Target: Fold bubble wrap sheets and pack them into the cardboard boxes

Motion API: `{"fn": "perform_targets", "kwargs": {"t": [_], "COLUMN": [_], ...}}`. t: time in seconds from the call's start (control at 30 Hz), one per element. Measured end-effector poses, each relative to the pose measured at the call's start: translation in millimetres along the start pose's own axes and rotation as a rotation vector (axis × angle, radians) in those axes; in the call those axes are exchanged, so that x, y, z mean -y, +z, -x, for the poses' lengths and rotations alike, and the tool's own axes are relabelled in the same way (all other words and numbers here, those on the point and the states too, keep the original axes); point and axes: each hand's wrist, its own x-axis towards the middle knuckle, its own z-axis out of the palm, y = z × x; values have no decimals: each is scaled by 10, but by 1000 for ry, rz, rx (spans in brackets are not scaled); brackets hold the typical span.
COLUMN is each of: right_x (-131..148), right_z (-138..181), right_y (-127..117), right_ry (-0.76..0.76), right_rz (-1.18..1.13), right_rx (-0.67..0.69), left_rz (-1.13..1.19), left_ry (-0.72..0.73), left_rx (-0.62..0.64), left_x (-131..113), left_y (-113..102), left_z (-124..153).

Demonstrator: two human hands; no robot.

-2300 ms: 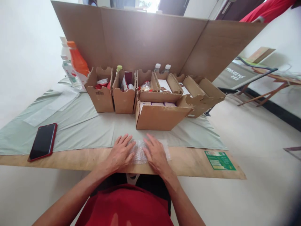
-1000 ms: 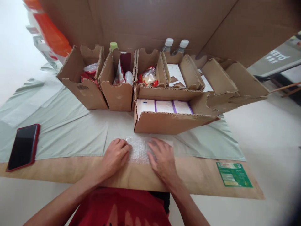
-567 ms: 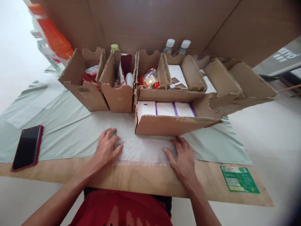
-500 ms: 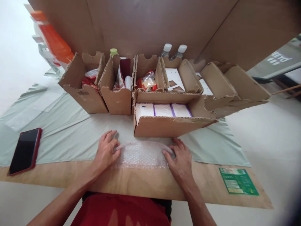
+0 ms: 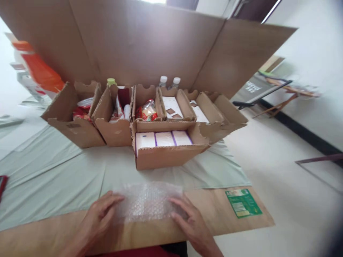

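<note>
A sheet of clear bubble wrap [image 5: 148,201] lies flat near the table's front edge, half on the pale green cloth [image 5: 53,171], half on the bare wood. My left hand [image 5: 98,221] rests at its left end, fingers stretched out and touching the wrap. At its right end lies my right hand [image 5: 191,223], fingers spread flat on the wrap's edge. Just behind the wrap stands a low cardboard box [image 5: 166,157] with three white, purple-edged packs [image 5: 163,138] in it.
Behind it stands a row of open cardboard boxes [image 5: 72,128] with snack packets and bottles, backed by a tall cardboard screen [image 5: 139,43]. An orange bottle [image 5: 40,71] is far left, a green card [image 5: 243,203] on the wood at right, a red phone's corner [image 5: 2,185] at the left edge.
The view has swung right and up, so the phone has slid almost out of sight. Both hands spread the bubble wrap wider, then drew a little closer together at its ends.
</note>
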Motion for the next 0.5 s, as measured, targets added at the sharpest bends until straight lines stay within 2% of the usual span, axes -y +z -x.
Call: {"fn": "perform_targets", "kwargs": {"t": [0.07, 0.13, 0.2, 0.27, 0.3, 0.37, 0.4, 0.43, 0.5], "right_x": [198, 438, 708, 971, 1086, 1260, 1312, 1339, 1329], "right_z": [-13, -51, -125, -270, -381, -677, -853, -1038, -1395], "right_y": [-61, -221, -486, -814, -980, -1281, -1407, -1514, -1675], "right_ry": [-100, -231, -378, -501, -540, -567, -559, -538, -474], "right_rz": [60, 124, 228, 338, 371, 395, 393, 393, 424], "right_rx": [36, -22, -176, -412, -533, -643, -615, -532, -289], "left_rz": [-23, -52, -93, -143, -150, -179, -185, -194, -219], "left_ry": [98, 197, 263, 287, 325, 406, 436, 449, 443], "left_rx": [-42, -115, -234, -330, -419, -463, -442, -377, -252], "left_x": [-14, -175, -478, -841, -1009, -1262, -1338, -1383, -1409], "left_y": [-87, -288, -556, -806, -902, -1020, -1044, -1050, -1027], "left_z": [-13, -89, -235, -470, -621, -969, -1150, -1324, -1627]}}
